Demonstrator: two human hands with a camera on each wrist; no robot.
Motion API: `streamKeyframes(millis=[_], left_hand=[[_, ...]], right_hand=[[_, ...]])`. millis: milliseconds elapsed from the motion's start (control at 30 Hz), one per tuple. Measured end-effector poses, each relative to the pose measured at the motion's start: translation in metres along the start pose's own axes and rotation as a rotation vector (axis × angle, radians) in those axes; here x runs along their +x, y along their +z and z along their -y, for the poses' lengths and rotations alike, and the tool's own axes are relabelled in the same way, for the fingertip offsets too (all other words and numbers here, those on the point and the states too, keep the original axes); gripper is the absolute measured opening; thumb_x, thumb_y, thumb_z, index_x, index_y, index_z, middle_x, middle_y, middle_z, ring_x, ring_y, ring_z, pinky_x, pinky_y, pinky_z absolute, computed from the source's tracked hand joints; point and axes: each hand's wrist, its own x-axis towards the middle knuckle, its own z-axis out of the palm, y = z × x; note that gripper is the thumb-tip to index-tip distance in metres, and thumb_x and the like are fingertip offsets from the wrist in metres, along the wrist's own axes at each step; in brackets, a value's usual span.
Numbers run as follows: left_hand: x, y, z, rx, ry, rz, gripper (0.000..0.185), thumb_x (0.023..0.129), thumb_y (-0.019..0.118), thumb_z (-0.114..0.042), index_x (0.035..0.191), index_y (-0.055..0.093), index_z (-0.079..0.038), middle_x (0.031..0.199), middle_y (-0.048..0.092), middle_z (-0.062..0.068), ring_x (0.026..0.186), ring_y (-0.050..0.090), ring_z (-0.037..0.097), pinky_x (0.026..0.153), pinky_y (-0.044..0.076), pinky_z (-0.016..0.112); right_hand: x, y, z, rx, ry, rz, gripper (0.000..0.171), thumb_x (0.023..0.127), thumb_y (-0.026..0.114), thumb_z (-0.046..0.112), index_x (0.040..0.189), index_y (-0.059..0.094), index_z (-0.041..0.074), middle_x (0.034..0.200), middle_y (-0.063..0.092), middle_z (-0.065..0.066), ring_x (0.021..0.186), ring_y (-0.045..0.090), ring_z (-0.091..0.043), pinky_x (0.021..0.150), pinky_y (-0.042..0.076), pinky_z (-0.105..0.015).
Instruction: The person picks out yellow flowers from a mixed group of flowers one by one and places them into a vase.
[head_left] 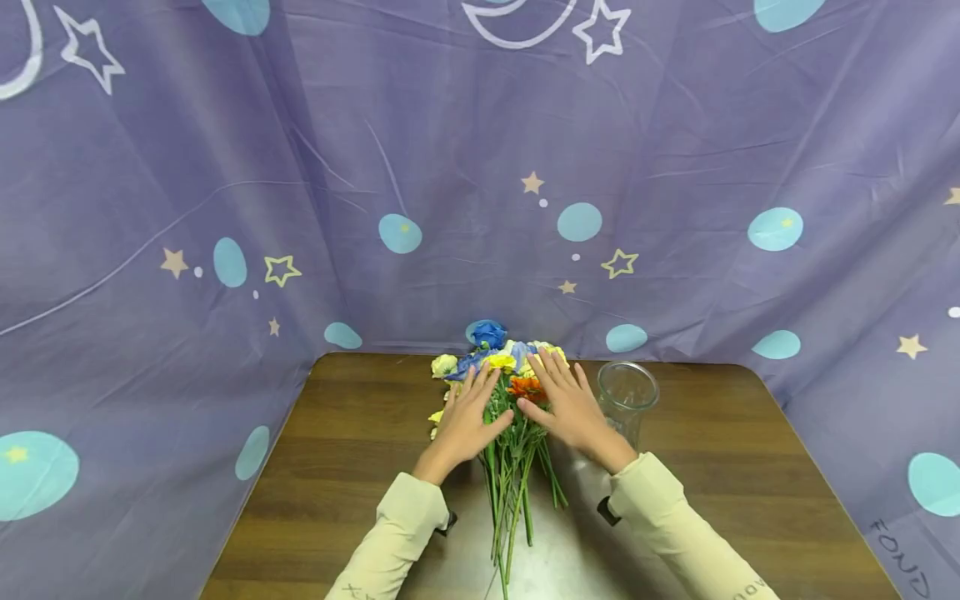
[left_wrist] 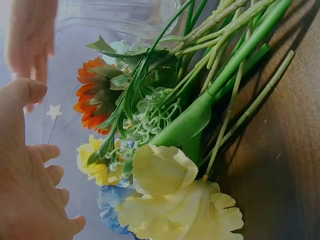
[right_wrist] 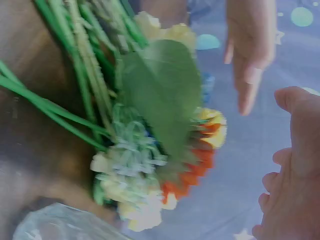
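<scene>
A bunch of artificial flowers [head_left: 502,362] lies on the table, its heads at the back and its green stems [head_left: 517,500] toward the front. My left hand [head_left: 467,421] spreads its fingers over the left side of the bunch; a gap separates it from the blooms in the left wrist view. Over the right side, my right hand [head_left: 566,404] is also spread and holds nothing. Between the hands shows an orange flower [left_wrist: 92,95], with a yellow flower [left_wrist: 100,160] beside it. Pale yellow petals [left_wrist: 175,205] are nearest the left wrist camera. A large green leaf [right_wrist: 160,90] covers part of the bunch.
A clear glass vase [head_left: 628,387] stands upright just right of the bunch, close to my right wrist. The brown wooden table [head_left: 345,467] ends at a purple curtain [head_left: 480,250] printed with stars and moons, which hangs behind and on both sides.
</scene>
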Motion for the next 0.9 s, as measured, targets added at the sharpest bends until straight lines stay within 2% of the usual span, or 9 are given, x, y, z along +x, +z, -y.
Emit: streamKeyframes(millis=[267,467,600,700,900], left_hand=[[-0.003,-0.001,0.003,-0.054,-0.015,-0.018,0.077,0.102,0.057,-0.047,0.164,0.022,-0.019,0.172,0.003,0.002,0.16,0.003,0.03,0.125,0.007,0.064],[-0.006,-0.006,0.005,-0.05,-0.014,-0.033,0.079,0.101,0.053,-0.053,0.164,0.022,-0.017,0.172,0.004,0.003,0.16,0.003,0.031,0.126,0.006,0.062],[-0.007,-0.007,0.006,-0.032,-0.024,-0.031,0.078,0.101,0.052,-0.053,0.164,0.022,-0.018,0.172,0.004,0.002,0.16,0.003,0.03,0.126,0.006,0.061],[-0.008,-0.008,0.007,-0.039,-0.036,-0.032,0.078,0.101,0.055,-0.049,0.164,0.022,-0.017,0.172,0.005,0.003,0.16,0.002,0.028,0.126,0.006,0.06],[-0.01,-0.007,0.007,-0.063,-0.056,-0.032,0.077,0.101,0.058,-0.045,0.164,0.022,-0.018,0.172,0.004,0.003,0.16,0.002,0.028,0.127,0.005,0.059]], right_hand=[[-0.009,-0.045,-0.001,0.014,0.015,-0.1,0.095,0.095,0.064,0.056,0.165,0.008,0.026,0.173,0.003,-0.002,0.161,-0.002,-0.027,0.125,-0.006,-0.062],[-0.027,-0.071,-0.033,0.085,0.078,-0.272,0.119,0.081,0.082,0.05,0.166,0.003,0.024,0.173,0.001,-0.005,0.16,-0.001,-0.033,0.124,-0.002,-0.066],[-0.044,-0.075,-0.065,0.209,0.161,-0.376,0.129,0.075,0.089,0.042,0.165,-0.001,0.021,0.173,0.002,-0.011,0.159,0.0,-0.039,0.123,0.002,-0.068],[-0.057,-0.072,-0.087,0.334,0.224,-0.36,0.133,0.076,0.09,0.039,0.165,-0.007,0.022,0.173,-0.002,-0.012,0.158,0.0,-0.041,0.121,0.007,-0.071],[-0.075,-0.06,-0.118,0.561,0.305,-0.173,0.131,0.082,0.087,0.036,0.161,-0.018,0.036,0.172,-0.013,-0.003,0.158,-0.005,-0.043,0.118,0.011,-0.074]])
